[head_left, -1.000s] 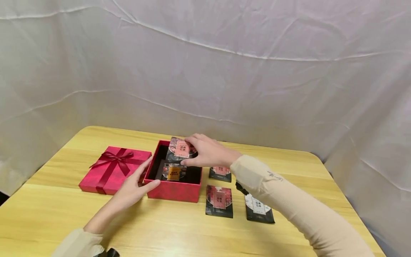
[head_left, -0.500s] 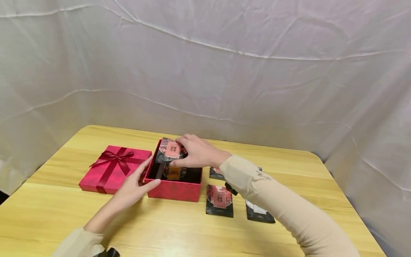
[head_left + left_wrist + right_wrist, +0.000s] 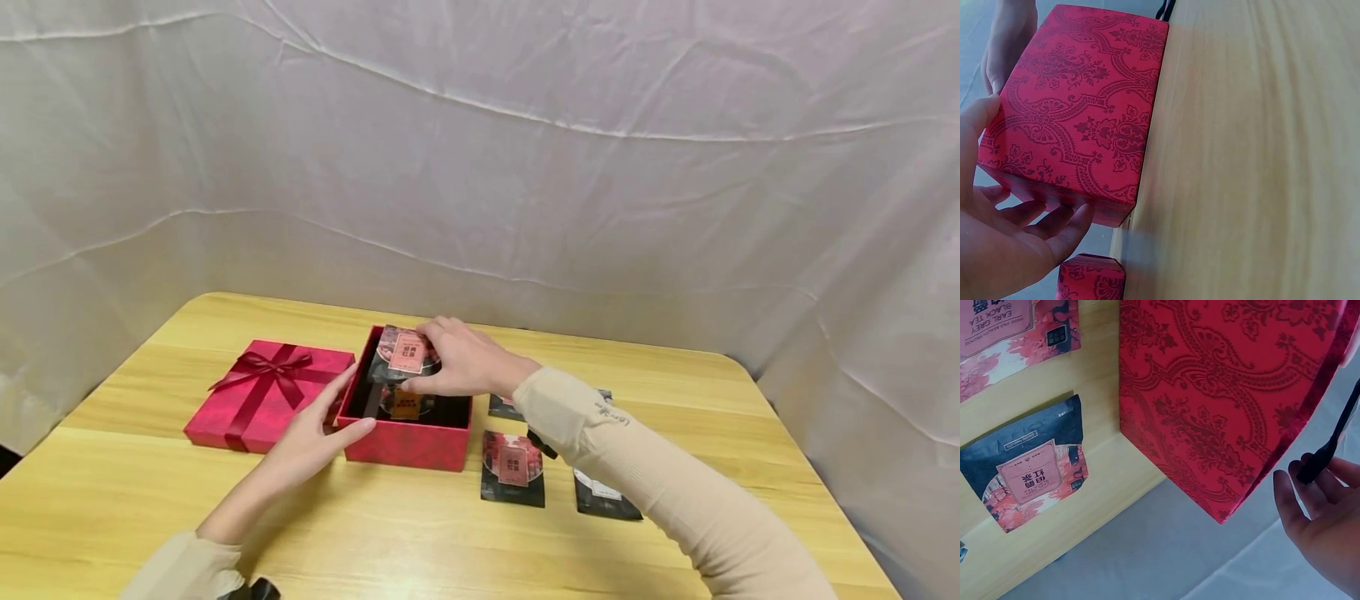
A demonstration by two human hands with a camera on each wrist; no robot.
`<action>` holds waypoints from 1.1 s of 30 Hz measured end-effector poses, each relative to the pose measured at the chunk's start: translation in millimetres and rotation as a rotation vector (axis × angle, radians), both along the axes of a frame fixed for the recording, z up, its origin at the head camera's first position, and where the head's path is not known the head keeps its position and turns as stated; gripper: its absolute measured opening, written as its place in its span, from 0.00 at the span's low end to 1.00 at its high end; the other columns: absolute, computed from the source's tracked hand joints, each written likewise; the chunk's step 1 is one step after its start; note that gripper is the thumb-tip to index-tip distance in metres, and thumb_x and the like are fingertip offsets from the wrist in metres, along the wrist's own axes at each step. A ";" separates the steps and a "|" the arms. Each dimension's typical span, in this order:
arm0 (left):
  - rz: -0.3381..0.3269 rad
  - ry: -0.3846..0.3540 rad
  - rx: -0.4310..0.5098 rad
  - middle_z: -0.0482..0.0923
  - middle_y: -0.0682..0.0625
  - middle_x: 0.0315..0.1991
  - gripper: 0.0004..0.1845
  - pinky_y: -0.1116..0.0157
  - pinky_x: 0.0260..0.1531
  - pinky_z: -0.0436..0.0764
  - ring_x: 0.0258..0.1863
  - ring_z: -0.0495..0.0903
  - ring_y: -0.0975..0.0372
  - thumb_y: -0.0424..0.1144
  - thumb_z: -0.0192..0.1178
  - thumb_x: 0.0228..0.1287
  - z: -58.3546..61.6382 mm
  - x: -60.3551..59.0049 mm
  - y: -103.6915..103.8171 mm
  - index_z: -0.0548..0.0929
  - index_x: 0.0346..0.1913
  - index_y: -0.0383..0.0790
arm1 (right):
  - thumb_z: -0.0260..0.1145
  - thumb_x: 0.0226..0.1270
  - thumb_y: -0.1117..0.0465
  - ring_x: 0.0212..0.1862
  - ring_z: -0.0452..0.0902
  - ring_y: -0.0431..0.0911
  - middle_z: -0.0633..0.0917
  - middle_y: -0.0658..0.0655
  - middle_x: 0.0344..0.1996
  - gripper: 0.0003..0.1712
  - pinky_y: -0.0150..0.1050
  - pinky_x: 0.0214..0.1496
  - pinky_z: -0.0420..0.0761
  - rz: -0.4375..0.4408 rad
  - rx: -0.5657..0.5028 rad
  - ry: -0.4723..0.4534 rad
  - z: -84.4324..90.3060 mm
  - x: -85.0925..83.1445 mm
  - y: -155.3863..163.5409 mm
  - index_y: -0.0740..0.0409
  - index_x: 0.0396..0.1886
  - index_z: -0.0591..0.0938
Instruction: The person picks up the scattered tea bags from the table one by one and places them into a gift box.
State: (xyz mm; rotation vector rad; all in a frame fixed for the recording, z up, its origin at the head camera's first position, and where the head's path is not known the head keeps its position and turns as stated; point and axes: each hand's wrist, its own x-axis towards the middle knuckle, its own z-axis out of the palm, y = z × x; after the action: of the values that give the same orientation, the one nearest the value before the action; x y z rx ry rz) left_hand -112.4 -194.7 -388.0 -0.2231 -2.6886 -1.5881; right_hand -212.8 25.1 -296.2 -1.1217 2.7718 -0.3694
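An open red gift box [image 3: 405,446] stands on the wooden table [image 3: 420,542]. My right hand [image 3: 461,362] pinches a dark tea packet [image 3: 405,353] with a pink label and holds it tilted over the box's far left part. Inside the box lies another packet with an orange label [image 3: 406,406]. My left hand [image 3: 315,433] rests against the box's left wall, fingers straight and thumb on the front corner. In the left wrist view that hand [image 3: 1010,244] touches the patterned red wall [image 3: 1085,112]. In the right wrist view my fingers [image 3: 1319,515] pinch the packet's black edge [image 3: 1330,449] beside the box [image 3: 1222,394].
The red lid with a ribbon bow [image 3: 266,392] lies left of the box. Three more tea packets lie to its right: one [image 3: 513,469], a second [image 3: 603,498] and a third [image 3: 504,406] partly under my sleeve. A white cloth backdrop [image 3: 525,167] surrounds the table.
My right hand has carried the pink-label packet leftward over the box and it now covers more of the orange-label packet. The left hand has stayed on the box.
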 end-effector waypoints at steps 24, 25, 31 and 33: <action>0.003 0.040 -0.030 0.55 0.36 0.72 0.43 0.41 0.58 0.67 0.64 0.66 0.42 0.50 0.62 0.65 -2.8 -0.7 1.2 0.52 0.77 0.46 | 0.64 0.66 0.46 0.63 0.64 0.52 0.71 0.60 0.61 0.35 0.44 0.64 0.66 0.038 0.016 0.167 -7.0 -7.8 18.7 0.61 0.66 0.71; 0.005 0.039 -0.033 0.54 0.36 0.73 0.43 0.41 0.58 0.67 0.64 0.65 0.41 0.50 0.62 0.65 -2.8 -0.6 1.0 0.52 0.77 0.46 | 0.64 0.67 0.46 0.62 0.64 0.52 0.71 0.60 0.60 0.34 0.44 0.64 0.67 0.037 0.010 0.173 -6.7 -8.9 20.5 0.61 0.65 0.72; 0.009 0.037 -0.036 0.54 0.36 0.73 0.43 0.41 0.58 0.67 0.65 0.64 0.41 0.50 0.62 0.65 -2.7 -0.1 0.4 0.52 0.77 0.46 | 0.63 0.69 0.49 0.60 0.66 0.52 0.73 0.59 0.58 0.30 0.45 0.62 0.69 0.021 -0.020 0.168 -7.8 -12.6 32.9 0.61 0.64 0.73; 0.008 0.040 -0.034 0.55 0.36 0.72 0.43 0.41 0.57 0.67 0.65 0.65 0.41 0.50 0.62 0.65 -3.0 0.3 0.6 0.53 0.77 0.47 | 0.63 0.69 0.51 0.60 0.66 0.51 0.73 0.59 0.58 0.29 0.46 0.61 0.69 0.020 -0.034 0.168 -9.5 -13.1 37.4 0.61 0.64 0.73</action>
State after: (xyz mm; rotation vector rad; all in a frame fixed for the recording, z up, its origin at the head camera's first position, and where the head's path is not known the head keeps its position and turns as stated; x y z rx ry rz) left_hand -112.2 -194.2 -391.0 -0.2412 -2.6851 -1.5197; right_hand -225.9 62.5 -305.7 -1.2419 2.9060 -0.3363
